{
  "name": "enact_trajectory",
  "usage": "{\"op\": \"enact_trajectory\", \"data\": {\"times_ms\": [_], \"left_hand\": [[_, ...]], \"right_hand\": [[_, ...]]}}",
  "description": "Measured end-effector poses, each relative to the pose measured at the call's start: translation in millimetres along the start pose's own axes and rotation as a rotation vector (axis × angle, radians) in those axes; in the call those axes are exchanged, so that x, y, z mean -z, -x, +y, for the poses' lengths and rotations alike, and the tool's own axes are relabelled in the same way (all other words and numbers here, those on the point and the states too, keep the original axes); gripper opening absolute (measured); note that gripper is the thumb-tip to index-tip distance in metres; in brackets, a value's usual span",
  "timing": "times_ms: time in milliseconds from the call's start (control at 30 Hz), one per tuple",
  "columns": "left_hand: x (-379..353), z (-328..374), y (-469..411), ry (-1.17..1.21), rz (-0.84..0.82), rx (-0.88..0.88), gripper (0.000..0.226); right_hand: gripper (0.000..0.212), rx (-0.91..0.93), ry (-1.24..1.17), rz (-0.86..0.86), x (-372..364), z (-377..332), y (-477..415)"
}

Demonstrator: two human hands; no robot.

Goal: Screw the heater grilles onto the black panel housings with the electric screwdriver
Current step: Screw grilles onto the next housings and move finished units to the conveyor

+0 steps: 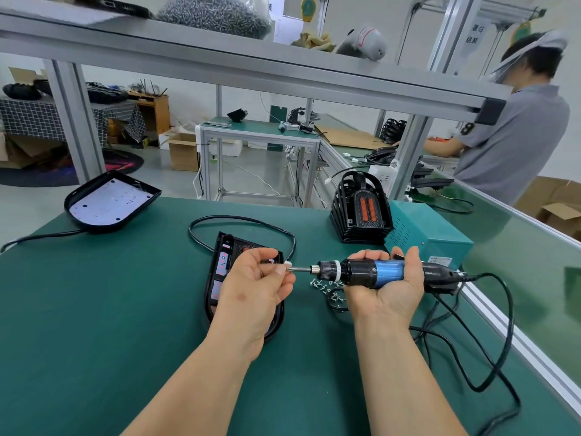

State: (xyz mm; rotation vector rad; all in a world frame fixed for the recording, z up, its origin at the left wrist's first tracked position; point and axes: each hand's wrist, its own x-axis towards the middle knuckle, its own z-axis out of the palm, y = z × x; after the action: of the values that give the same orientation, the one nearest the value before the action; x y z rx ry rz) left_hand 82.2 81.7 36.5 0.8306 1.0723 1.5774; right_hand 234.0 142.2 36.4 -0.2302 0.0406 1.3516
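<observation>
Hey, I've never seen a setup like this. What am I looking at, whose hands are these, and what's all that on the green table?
No machine here: the one picture comes from a camera worn on a person's head, looking down at their own hands. The right hand grips an electric screwdriver, lying sideways in the upturned palm. The left hand pinches a small part at the bit's tip, likely a screw, though too small to tell. Under that hand, on the green table, lies an open black panel housing; loose screws lie beside it. Behind stand stacked heater grilles and a teal box.
</observation>
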Motion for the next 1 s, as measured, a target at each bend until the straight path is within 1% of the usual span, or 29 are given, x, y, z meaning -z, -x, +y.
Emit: {"op": "enact_trajectory", "data": {"times_ms": [133, 333, 433, 567, 767, 1000], "left_hand": [[1.1, 1.0, -0.1, -0.073, 0.015, -0.021, 0.018], [2.8, 1.3, 0.2, -0.306, 0.033, -0.118, 0.019], [4.0, 2.2, -0.1, -0.388, 0.033, -0.150, 0.021], [6.3, 3.1, -0.7, -0.493, 0.026, -0.161, 0.023], [6.6, 3.7, -1.8, -0.538, 0.027, -0.139, 0.020], [6.9, 0.3, -1.9, -0.551, 0.033, -0.135, 0.021]], "right_hand": [[0.020, 0.008, 0.008, -0.017, -0.5, -0.7, 0.4], [0.026, 0.027, 0.032, -0.061, -3.3, -1.6, 1.6], [0.030, 0.039, 0.053, -0.087, -4.2, -0.8, 2.5], [0.030, 0.050, 0.078, -0.117, -5.1, -0.1, 3.8], [0.029, 0.063, 0.096, -0.141, -5.9, 1.9, 5.1], [0.029, 0.060, 0.090, -0.124, -4.1, 1.6, 3.7]]}}
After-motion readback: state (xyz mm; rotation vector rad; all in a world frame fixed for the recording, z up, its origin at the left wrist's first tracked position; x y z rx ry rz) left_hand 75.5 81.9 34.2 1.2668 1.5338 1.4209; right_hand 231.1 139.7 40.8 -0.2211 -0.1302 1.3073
